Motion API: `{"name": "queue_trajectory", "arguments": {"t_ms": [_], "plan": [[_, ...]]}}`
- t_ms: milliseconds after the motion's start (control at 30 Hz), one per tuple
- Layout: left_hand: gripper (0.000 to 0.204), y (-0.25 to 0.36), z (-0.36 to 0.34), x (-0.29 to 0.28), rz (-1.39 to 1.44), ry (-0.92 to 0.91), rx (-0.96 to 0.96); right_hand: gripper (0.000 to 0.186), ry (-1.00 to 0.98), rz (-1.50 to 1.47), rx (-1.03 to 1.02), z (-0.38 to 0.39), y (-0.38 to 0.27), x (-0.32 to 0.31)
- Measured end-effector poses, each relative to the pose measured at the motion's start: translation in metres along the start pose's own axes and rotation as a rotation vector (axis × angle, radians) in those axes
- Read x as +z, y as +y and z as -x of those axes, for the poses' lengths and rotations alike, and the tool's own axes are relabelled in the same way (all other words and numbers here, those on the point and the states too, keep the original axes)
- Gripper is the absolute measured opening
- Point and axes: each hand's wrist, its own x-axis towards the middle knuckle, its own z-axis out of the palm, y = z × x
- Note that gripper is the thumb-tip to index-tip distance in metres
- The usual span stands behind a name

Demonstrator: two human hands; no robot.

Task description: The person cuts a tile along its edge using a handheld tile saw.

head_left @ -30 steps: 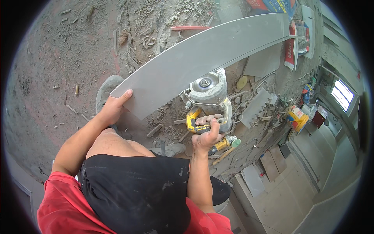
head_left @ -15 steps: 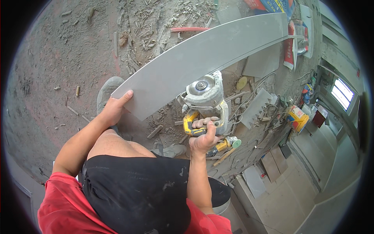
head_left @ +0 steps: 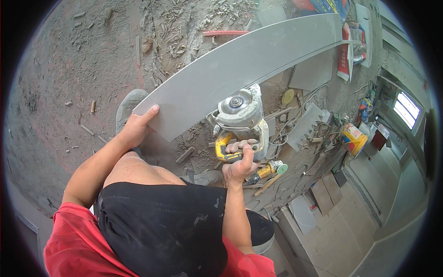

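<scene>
A long grey tile strip (head_left: 230, 69) stretches from beside my left knee to the far right, bowed by the lens. My left hand (head_left: 140, 123) pinches its near-left end, thumb on top and fingers hidden underneath. In my right hand (head_left: 240, 159) is a dusty yellow-and-grey handheld tile saw (head_left: 221, 147), fingers wrapped round its handle. Its round blade (head_left: 236, 101) lies against the strip's near edge, around the middle, under a dust-caked guard. Whether the blade is spinning I cannot tell.
A yellow angle grinder (head_left: 265, 173) with a green disc lies just right of my right hand. Cables, offcuts (head_left: 304, 127) and rubble cover the dusty floor. Red-and-blue bags (head_left: 344, 60) are near the strip's far end. A bucket (head_left: 354, 140) stands farther right.
The tile saw and my right hand have shifted slightly left along the strip's near edge. My left hand keeps its hold on the strip's end.
</scene>
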Motion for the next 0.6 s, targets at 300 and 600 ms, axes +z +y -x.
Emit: {"name": "queue_trajectory", "arguments": {"t_ms": [300, 600], "plan": [[0.068, -0.001, 0.001, -0.004, -0.051, -0.031, 0.015, 0.010, -0.023, -0.005, 0.015, 0.008, 0.005, -0.002], [0.061, -0.013, -0.009, -0.004, -0.029, 0.019, -0.003, 0.014, -0.004, -0.066, 0.047, 0.012, -0.010, -0.009]]}}
